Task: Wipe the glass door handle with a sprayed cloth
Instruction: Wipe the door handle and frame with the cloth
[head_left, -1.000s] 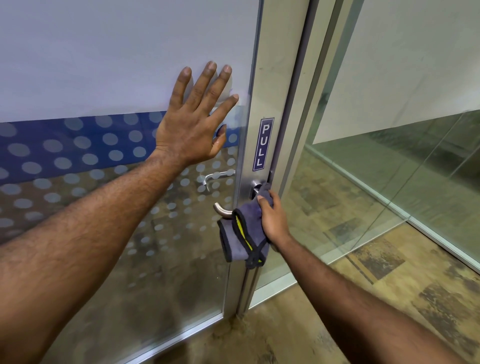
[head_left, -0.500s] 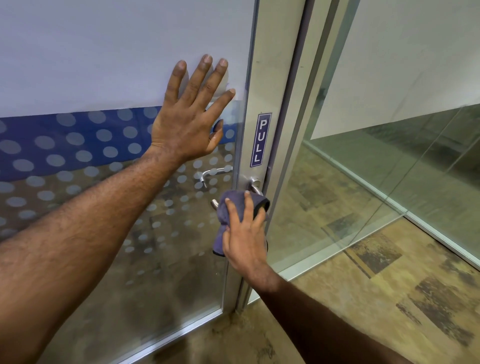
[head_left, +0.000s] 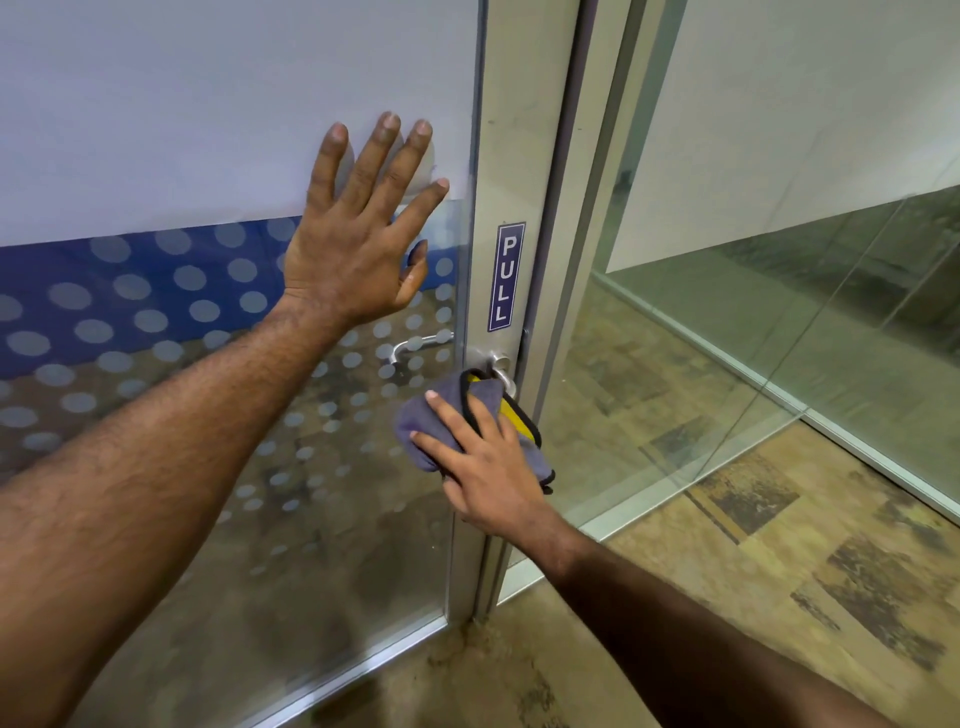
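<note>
Door handle (head_left: 497, 368), lower centre of frame, is being covered almost wholly by the cloth (head_left: 470, 415); only the round metal base and a short neck of the lever are being left showing just above the cloth, right under the PULL sign (head_left: 506, 277). The cloth, grey-purple with a black edge and a yellow patch, is being pressed over the lever by the right hand (head_left: 491, 467), fingers spread and curled over it, fabric bunched beneath the palm; whether the lever itself is being gripped through the cloth cannot be told. The left hand (head_left: 363, 244), centre of frame, is being held flat and open on the glass door (head_left: 156, 156), fingers spread, nothing pinched, so the door is being braced. A second handle (head_left: 415, 345) on the far side is being seen through the dotted glass, just left of the frame post (head_left: 519, 104). Judgement: wiping is being done now, mid-task. For a good pass the cloth should be wrapped fully round the lever and drawn along its length from base to tip, underside included, with the base plate being covered too; pressure should be kept modest so the lever is not being pushed down and the door swung. The loose cloth corner hanging at lower right may be missing the metal.
</note>
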